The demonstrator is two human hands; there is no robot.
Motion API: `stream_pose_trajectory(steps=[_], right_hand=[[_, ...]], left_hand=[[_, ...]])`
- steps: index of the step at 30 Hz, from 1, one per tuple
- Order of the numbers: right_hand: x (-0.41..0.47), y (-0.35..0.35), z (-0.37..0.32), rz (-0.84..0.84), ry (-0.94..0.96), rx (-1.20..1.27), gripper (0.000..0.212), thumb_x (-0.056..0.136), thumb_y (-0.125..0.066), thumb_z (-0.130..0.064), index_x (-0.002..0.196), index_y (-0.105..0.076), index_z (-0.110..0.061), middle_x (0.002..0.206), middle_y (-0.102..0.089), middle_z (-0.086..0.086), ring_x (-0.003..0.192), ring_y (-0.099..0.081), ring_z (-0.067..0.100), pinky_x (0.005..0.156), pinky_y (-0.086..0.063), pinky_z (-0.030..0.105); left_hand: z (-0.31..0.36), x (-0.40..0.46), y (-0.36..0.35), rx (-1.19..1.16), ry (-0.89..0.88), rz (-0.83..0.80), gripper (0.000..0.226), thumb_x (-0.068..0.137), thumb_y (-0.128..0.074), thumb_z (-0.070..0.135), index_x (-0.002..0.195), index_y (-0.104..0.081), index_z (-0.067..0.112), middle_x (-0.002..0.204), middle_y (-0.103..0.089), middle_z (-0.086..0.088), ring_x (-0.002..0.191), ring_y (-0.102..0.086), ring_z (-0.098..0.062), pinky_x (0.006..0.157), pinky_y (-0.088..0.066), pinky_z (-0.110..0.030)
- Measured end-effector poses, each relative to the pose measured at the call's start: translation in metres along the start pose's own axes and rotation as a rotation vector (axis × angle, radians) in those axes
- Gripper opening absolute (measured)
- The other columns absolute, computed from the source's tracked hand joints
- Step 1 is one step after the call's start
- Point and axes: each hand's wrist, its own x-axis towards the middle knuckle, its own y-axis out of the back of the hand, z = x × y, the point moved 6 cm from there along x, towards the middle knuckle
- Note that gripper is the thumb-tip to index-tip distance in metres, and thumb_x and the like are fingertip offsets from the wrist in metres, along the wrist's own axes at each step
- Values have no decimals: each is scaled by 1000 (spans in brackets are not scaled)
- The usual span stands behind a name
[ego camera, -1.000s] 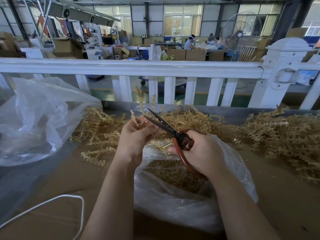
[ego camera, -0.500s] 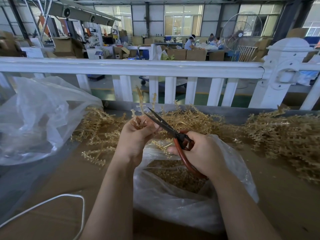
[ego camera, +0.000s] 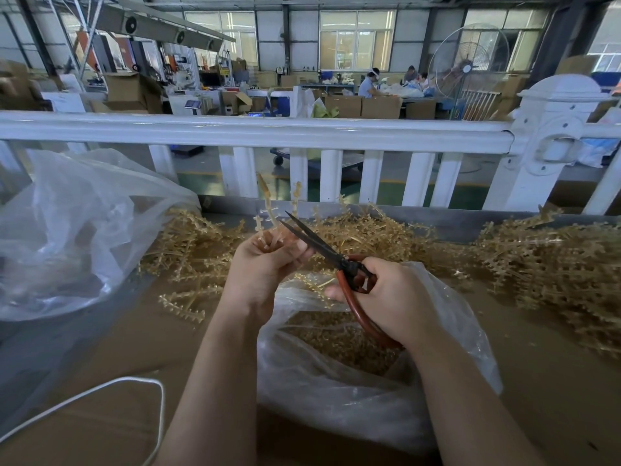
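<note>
My left hand (ego camera: 265, 267) grips a tan plastic sprig (ego camera: 267, 203) upright, its tips poking above my fingers. My right hand (ego camera: 393, 297) holds scissors (ego camera: 322, 245) with red handles and dark blades. The blades are slightly parted and point up-left, their tips right beside the sprig at my left fingertips. Both hands hover over a clear plastic bag (ego camera: 353, 391) that holds small tan cut pieces.
Heaps of tan plastic sprigs (ego camera: 554, 264) lie along the back of the brown table (ego camera: 100, 348). A large clear bag (ego camera: 74, 230) stands at the left, a white cord (ego camera: 141, 381) lies front left, and a white fence rail (ego camera: 268, 132) runs behind the table.
The scissor blades have opened a little at the sprig. Both hands stay in nearly the same place.
</note>
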Motion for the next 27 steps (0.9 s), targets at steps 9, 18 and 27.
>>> stream_pose_trajectory(steps=[9,18,27], right_hand=[[0,3,-4,38,66,-135,64,58,-46,-98,93,-57,-45,68,-58,-32,68,-55,-15,51,-33,6],[1,3,-2,53,83,-161,66,57,-46,-98,94,-56,-45,76,-57,-33,74,-52,-15,57,-35,8],[1,4,-2,70,114,-180,67,62,-46,-94,94,-64,-39,71,-58,-32,67,-52,-19,52,-39,3]], left_hand=[[-2,2,5,61,29,32,21,83,-64,-8,71,-71,7,81,-73,-13,76,-72,-18,72,-58,-24],[-1,1,4,116,11,52,19,79,-65,-13,74,-72,4,82,-75,-10,78,-72,-17,73,-58,-24],[1,1,6,158,16,-16,8,61,-74,8,57,-72,15,79,-75,-4,74,-72,-16,70,-58,-25]])
